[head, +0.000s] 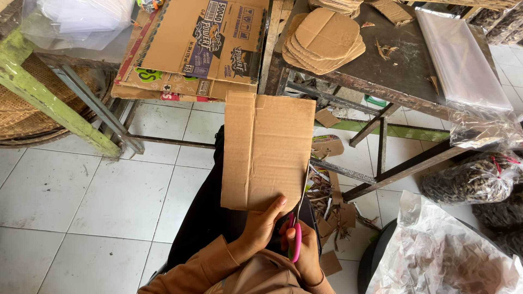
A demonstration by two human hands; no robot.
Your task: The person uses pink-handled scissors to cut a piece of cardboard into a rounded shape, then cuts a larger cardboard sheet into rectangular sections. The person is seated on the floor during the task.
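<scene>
My left hand point(260, 226) grips the bottom edge of a rectangular piece of brown cardboard point(267, 147), holding it upright in front of me. My right hand point(306, 250) is closed around pink-handled scissors point(297, 239), whose blades run up along the cardboard's lower right edge. My orange sleeves and dark trousers show below.
A dark worktable point(403, 71) ahead carries a stack of rounded cardboard cutouts point(325, 41) and clear plastic sheets point(463, 60). Flattened printed boxes point(201, 49) lean at the left. Cardboard scraps point(329, 218) litter the tiled floor. Plastic bags point(441, 256) lie at the right.
</scene>
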